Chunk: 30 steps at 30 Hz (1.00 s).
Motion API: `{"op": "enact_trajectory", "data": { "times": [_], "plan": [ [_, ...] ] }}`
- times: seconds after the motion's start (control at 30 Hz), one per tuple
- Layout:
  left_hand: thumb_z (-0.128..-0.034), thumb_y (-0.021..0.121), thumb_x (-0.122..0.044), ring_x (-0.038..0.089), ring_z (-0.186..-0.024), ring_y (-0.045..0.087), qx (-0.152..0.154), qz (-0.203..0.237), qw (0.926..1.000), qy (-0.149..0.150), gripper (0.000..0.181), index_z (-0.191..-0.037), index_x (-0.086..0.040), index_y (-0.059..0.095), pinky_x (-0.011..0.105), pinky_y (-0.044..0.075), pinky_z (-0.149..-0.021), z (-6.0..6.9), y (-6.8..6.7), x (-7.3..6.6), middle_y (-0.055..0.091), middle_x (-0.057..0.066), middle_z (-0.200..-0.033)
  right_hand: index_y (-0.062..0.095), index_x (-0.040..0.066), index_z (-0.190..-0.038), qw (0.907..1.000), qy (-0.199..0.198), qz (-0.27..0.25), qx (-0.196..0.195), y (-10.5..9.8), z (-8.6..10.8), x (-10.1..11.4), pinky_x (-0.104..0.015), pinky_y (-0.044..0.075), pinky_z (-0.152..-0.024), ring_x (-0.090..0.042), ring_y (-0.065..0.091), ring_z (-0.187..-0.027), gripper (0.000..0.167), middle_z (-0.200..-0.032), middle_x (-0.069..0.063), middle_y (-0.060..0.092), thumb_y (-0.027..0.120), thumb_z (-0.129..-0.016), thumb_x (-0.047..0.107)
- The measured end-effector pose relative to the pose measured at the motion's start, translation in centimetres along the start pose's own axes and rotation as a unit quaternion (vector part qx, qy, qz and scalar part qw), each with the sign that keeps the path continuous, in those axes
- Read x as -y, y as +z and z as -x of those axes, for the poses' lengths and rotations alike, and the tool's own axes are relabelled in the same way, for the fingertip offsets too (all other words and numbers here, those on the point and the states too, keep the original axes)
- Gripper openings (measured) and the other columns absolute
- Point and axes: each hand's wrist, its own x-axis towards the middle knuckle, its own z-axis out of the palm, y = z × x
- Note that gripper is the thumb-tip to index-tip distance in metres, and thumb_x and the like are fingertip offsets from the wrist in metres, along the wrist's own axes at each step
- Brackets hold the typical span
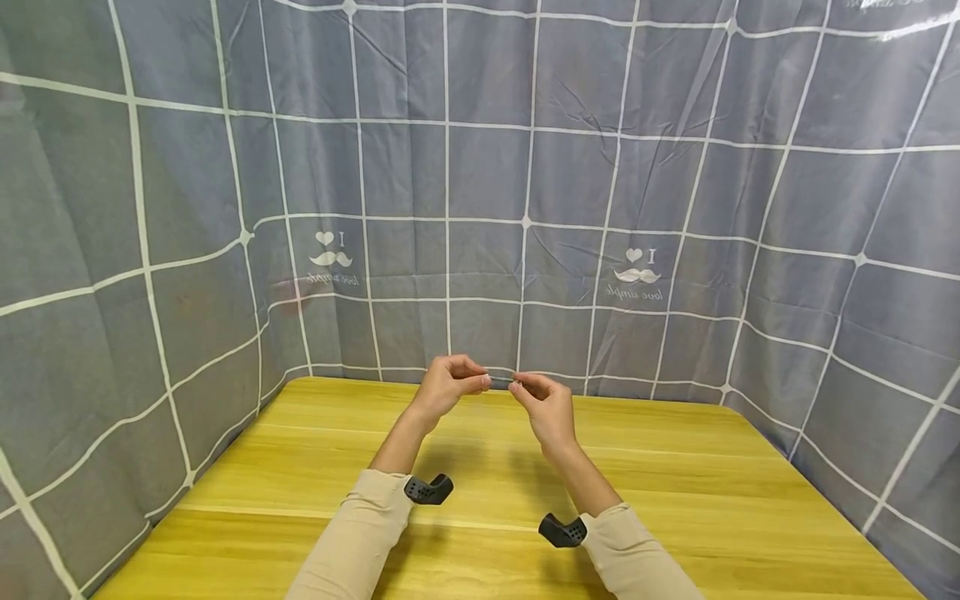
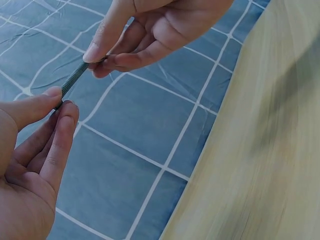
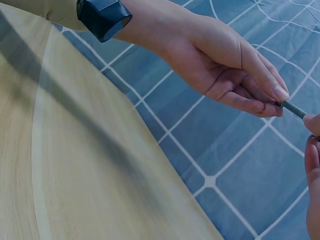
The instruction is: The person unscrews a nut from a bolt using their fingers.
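A thin grey-green threaded bolt [image 2: 74,80] spans the small gap between the two hands, held above the far part of the table. My left hand [image 1: 444,390] pinches one end between thumb and fingertips. The other end is pinched the same way by my right hand [image 1: 550,410]. In the right wrist view the bolt [image 3: 294,109] shows as a short dark shaft between the left hand [image 3: 225,65] and the right hand [image 3: 313,175] at the frame's edge. Fingertips cover both ends of the bolt, so I cannot tell their shape.
Below the hands is a yellow wood-grain table [image 1: 480,492]. A grey curtain [image 1: 480,175] with white grid lines hangs behind the table and along both sides. Black wrist mounts [image 1: 429,490] stick out from the beige sleeves [image 1: 360,533].
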Motion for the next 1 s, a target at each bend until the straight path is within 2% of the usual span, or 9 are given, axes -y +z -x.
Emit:
{"op": "enact_trajectory", "data": {
  "times": [0.23,0.43,0.57,0.7,0.87,1.0],
  "plan": [
    [-0.0952,0.074,-0.001,0.021,-0.088,0.074,-0.005,-0.003,0.9999,-0.015,0.017,-0.106,0.012,0.071,0.038,0.060,-0.087,-0.4,0.1,0.3,0.076,0.013,-0.097,0.076,-0.007,-0.112,0.9998,0.006,0.020,0.005,-0.4,-0.6,-0.4,-0.022,0.056,-0.080,-0.016,0.071,-0.090,0.024,-0.105,-0.014,0.075,0.080,-0.093,0.007],
    [-0.0952,0.074,0.000,0.022,-0.087,0.074,-0.010,-0.018,0.9994,-0.026,0.015,-0.104,0.012,0.071,0.037,0.060,-0.085,-0.6,0.2,0.3,0.076,0.013,-0.095,0.078,-0.003,-0.107,0.9999,0.000,0.013,0.009,-0.9,-1.3,-0.7,-0.022,0.056,-0.079,-0.017,0.071,-0.089,0.019,-0.105,-0.015,0.075,0.081,-0.092,0.007],
    [-0.0949,0.075,-0.001,0.026,-0.088,0.074,-0.002,-0.031,0.9988,-0.037,0.013,-0.102,0.009,0.073,0.037,0.060,-0.084,-0.6,0.2,0.4,0.076,0.013,-0.094,0.077,-0.006,-0.105,0.9997,-0.010,0.014,0.019,-1.1,-1.5,-1.1,-0.022,0.057,-0.079,-0.023,0.071,-0.093,0.018,-0.109,-0.019,0.073,0.081,-0.091,0.004],
    [-0.0944,0.076,-0.002,0.028,-0.089,0.074,0.013,-0.048,0.9974,-0.053,0.011,-0.101,0.007,0.074,0.039,0.060,-0.085,-0.3,0.0,0.9,0.076,0.013,-0.094,0.077,-0.007,-0.104,0.9986,-0.007,0.042,0.032,-1.5,-1.6,-1.4,-0.023,0.056,-0.078,-0.026,0.069,-0.094,0.019,-0.109,-0.015,0.068,0.082,-0.090,0.005],
    [-0.0942,0.075,0.000,0.026,-0.089,0.074,0.021,-0.075,0.9944,-0.071,0.009,-0.099,0.007,0.073,0.039,0.060,-0.085,-0.1,-0.5,2.0,0.075,0.012,-0.094,0.079,-0.002,-0.104,0.9957,0.017,0.079,0.046,-2.6,-1.9,-2.0,-0.028,0.054,-0.076,-0.022,0.067,-0.087,0.018,-0.098,-0.007,0.072,0.082,-0.091,0.010],
    [-0.0929,0.075,0.004,0.030,-0.088,0.074,0.024,-0.099,0.9911,-0.086,0.005,-0.095,0.007,0.071,0.042,0.061,-0.083,0.2,-1.0,2.7,0.075,0.013,-0.091,0.079,0.000,-0.106,0.9919,0.038,0.104,0.062,-4.2,-2.2,-2.5,-0.041,0.056,-0.083,-0.022,0.068,-0.090,0.022,-0.099,-0.006,0.075,0.082,-0.092,0.017]
  ]
}}
